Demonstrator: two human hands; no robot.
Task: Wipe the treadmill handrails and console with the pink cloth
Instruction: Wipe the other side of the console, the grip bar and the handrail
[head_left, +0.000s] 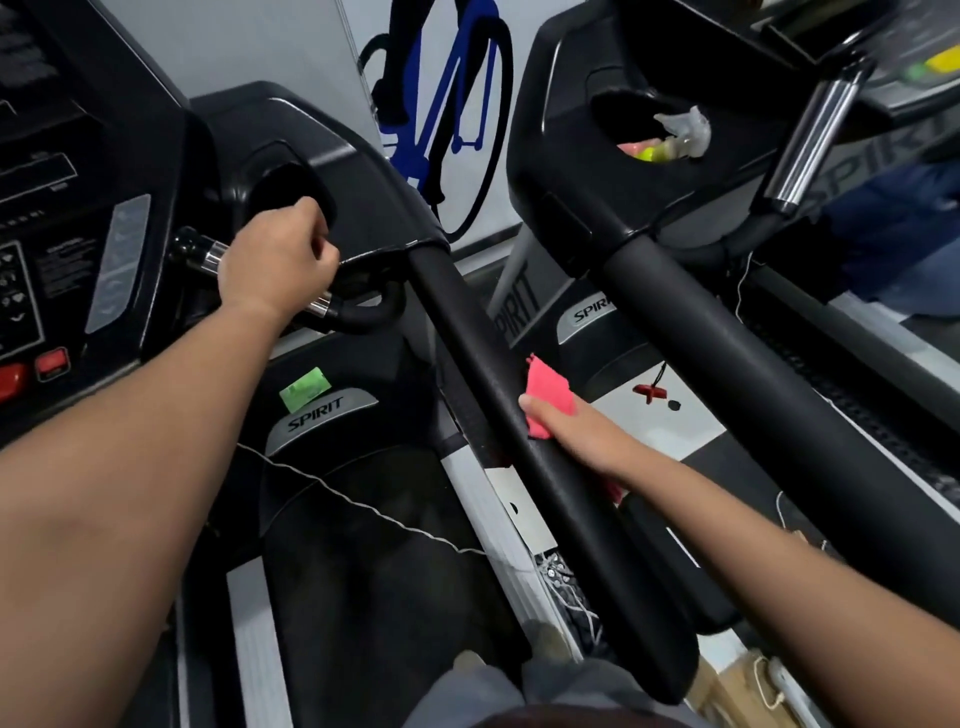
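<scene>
Right hand (576, 434) fingers wrap pink cloth (550, 397) on handrail (519, 415); thin bunched contact risks missed underside. Left hand (278, 260) clenches pulse grip (322, 306); dangling safety cord (363, 506) could snag.

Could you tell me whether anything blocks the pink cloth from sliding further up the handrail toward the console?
Nothing visible does. The right hand presses the cloth on the handrail, bare up to the console; the left hand grips a separate bar.

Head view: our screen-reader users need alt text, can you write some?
A person's right hand presses a pink cloth against a treadmill's black right handrail. The left hand grips a chrome-and-black front handle beside the console. A second treadmill stands to the right.
</scene>
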